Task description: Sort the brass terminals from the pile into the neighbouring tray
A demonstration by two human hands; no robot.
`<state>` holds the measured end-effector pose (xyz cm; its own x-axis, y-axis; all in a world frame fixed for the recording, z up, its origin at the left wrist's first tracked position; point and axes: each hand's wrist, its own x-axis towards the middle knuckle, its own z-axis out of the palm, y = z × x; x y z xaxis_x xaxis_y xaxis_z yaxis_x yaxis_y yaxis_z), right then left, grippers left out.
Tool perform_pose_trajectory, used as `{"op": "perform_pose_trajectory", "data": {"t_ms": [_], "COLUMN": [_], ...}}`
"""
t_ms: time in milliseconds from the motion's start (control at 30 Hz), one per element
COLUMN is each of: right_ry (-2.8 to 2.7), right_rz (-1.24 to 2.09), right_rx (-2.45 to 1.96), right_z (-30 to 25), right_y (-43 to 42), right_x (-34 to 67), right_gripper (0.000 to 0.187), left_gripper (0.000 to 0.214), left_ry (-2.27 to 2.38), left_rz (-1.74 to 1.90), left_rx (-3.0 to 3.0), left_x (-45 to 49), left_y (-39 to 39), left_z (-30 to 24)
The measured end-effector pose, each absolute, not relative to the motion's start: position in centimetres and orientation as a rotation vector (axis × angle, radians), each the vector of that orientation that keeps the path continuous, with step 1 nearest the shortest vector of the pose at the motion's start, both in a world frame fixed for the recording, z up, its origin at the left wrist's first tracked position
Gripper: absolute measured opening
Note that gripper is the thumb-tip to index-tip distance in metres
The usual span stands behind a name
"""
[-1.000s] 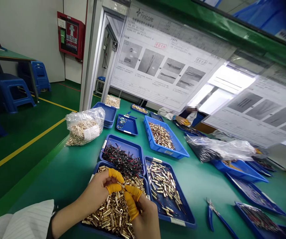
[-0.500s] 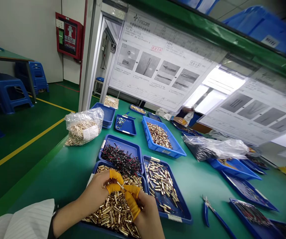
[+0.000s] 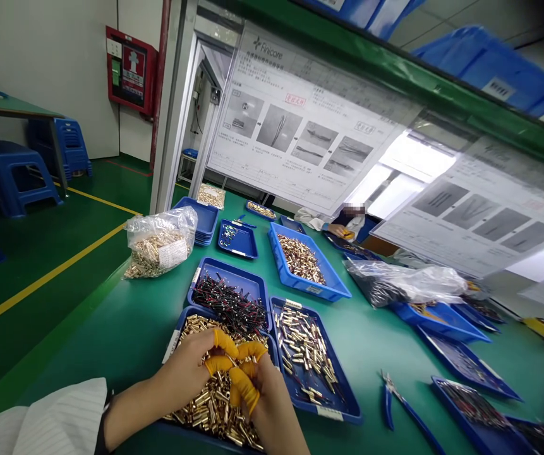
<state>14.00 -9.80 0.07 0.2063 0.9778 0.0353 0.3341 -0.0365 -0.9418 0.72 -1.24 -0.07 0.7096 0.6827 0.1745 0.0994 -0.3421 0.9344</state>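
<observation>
**Item 1.** A bare left hand (image 3: 181, 374) and a bare right hand (image 3: 272, 409), at 6 o'clock, were held over the tray. Orange-yellow rubber finger cots (image 3: 225, 343) capped the fingertips. The fingers of both hands were clenched into a close pinch, meeting around a slim metal piece (image 3: 235, 363), which was grasped between them. Its exact form was too small to tell.

**Change noted.** Compared with a second earlier, the two hands had drawn closer, with the cots now nearly touching. The slim metal piece remained held just above the tray, and the whole view had swung slightly.

**Item 2.** A shallow blue plastic tray (image 3: 181, 320) lay under the hands, heaped with loose gold-coloured tubular metal terminals (image 3: 215, 404).

**Item 3.** At 12 o'clock, just beyond it, a blue tray (image 3: 227, 266) held black-and-red wire lengths (image 3: 229, 302).

**Item 4.** At 1 o'clock, a blue tray (image 3: 344, 393) held gold terminals on wires (image 3: 304, 351).

**Item 5.** At 11 o'clock, a clear plastic bag of gold terminals (image 3: 160, 245) lay on the green bench top (image 3: 361, 341).

**Item 6.** At 2 o'clock, blue-handled pliers (image 3: 397, 399) lay apart from the hands.

**Item 7.** At 1 o'clock, far down the bench, a co-worker's hand (image 3: 340, 230) rested near a dark tray.
</observation>
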Motion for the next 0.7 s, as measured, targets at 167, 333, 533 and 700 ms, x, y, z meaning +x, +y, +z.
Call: {"op": "perform_pose_trajectory", "data": {"t_ms": [167,333,533,700], "right_ry": [-1.238,-1.276,-1.335,-1.272], "right_rz": [0.968,0.720,0.643,0.756], "right_rx": [-1.596,-1.591,-1.637,-1.601], "right_z": [-0.3,0.0,0.8,1.1], "right_y": [-9.6,-9.4,-9.6,-9.4], "right_x": [13.5,14.0,14.7,13.8], "right_gripper": [0.031,0.023,0.015,0.016], "left_gripper": [0.024,0.022,0.019,0.026], "left_ry": [0.608,0.633,0.708,0.714], "left_rz": [0.486,0.582,0.647,0.555], "left_rx": [2.112,2.044,1.842,1.967], "left_x": [0.4,0.6,0.8,0.4], "left_y": [-1.4,-1.3,-1.0,-1.0], "left_z": [-0.5,-0.6,-0.5,-0.4]}}
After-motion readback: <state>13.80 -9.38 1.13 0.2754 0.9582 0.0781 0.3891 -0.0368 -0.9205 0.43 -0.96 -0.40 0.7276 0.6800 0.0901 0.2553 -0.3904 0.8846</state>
